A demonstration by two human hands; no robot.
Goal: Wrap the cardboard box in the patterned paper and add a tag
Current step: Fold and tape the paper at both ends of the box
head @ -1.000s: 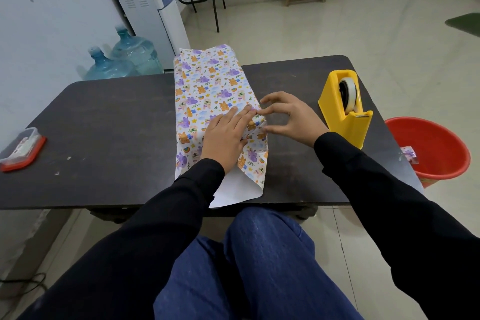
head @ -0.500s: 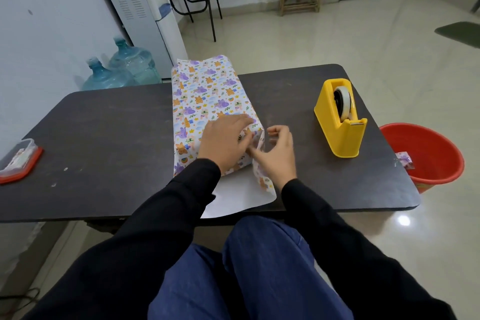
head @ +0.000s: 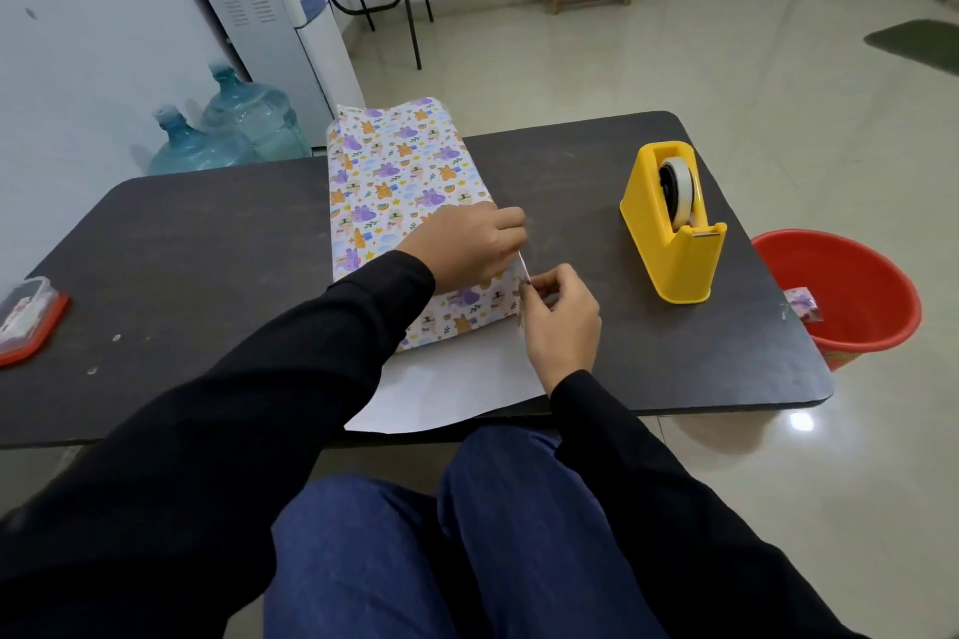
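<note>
On table [head: 207, 249] centre, patterned paper [head: 394, 171] is laid folded, white underside shown at near end. Its R edge is gripped by L hand [head: 467, 249], fingers curled over; same edge pinched by R hand [head: 563, 322], thumb+fingers.

The patterned paper [head: 394, 171], white with purple and orange cartoon animals, lies lengthwise across the middle of the table [head: 207, 249], folded over into a long raised band. Its far end overhangs the far edge. Its plain white underside spreads out to the near edge.
</note>
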